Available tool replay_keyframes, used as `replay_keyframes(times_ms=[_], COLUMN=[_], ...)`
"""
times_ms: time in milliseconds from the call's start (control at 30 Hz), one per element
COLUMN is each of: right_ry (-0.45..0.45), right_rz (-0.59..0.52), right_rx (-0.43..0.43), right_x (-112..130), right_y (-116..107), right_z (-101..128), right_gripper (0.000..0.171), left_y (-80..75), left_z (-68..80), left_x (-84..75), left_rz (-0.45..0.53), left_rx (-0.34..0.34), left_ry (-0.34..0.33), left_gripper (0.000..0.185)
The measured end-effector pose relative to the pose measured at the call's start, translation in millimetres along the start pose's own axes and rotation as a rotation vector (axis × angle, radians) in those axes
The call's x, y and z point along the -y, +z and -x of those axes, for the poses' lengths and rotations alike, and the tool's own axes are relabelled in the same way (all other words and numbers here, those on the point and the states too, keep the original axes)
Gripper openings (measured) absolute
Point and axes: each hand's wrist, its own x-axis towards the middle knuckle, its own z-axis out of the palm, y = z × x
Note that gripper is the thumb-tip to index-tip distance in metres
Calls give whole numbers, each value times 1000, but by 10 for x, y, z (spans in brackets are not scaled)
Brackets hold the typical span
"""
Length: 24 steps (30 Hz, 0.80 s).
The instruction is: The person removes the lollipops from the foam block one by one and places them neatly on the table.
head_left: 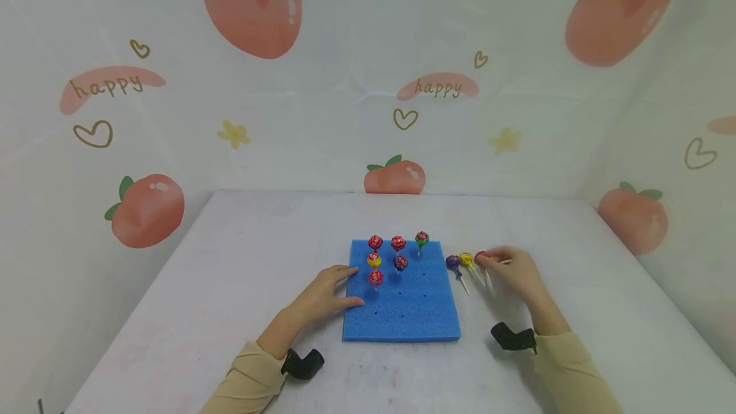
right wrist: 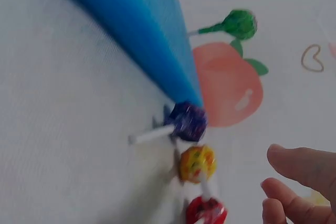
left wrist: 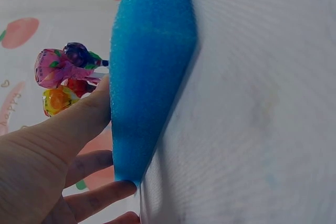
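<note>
A blue foam board [head_left: 402, 318] lies on the table, with several wrapped lollipops [head_left: 376, 278] standing upright in it by their sticks. My left hand [head_left: 322, 294] rests at the board's left edge, thumb and fingers spread. In the left wrist view the thumb [left wrist: 84, 119] touches the board's face and the fingertips reach its side. Right of the board lie a purple lollipop [head_left: 453, 262], a yellow lollipop [head_left: 466, 259] and a red lollipop [right wrist: 206, 211]. My right hand [head_left: 520, 276] is at the red one; in the right wrist view its extended fingers [right wrist: 299, 166] show a gap from the candies.
Small holes [head_left: 424, 296] dot the board's middle and front. A green-wrapped lollipop [head_left: 422, 239] stands at its far right corner. The white table [head_left: 259, 229] meets a printed cloth backdrop [head_left: 322, 145] behind. Each wrist wears a black device [head_left: 303, 364].
</note>
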Motion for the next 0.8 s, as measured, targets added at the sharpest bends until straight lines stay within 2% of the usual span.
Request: replay_keyframes(times_ms=[167,333,600,800], right_ry=[-93,-129,-223,-269], right_rz=[0,-48,-146,-183], right_rx=[-24,20,102,135], right_x=[179,373,616,700], right_y=[31,114,398,641], right_z=[50,90,159,148], right_gripper=[39,37,34,33], left_y=[-2,1,-5,-3], left_z=[3,4,3,4], left_x=[-4,-4,-3,0], left_rz=[-2,2,11,14], left_rx=[-5,-11,-1,-4], left_ry=[6,8,6,9], left_gripper=[68,68,68,68])
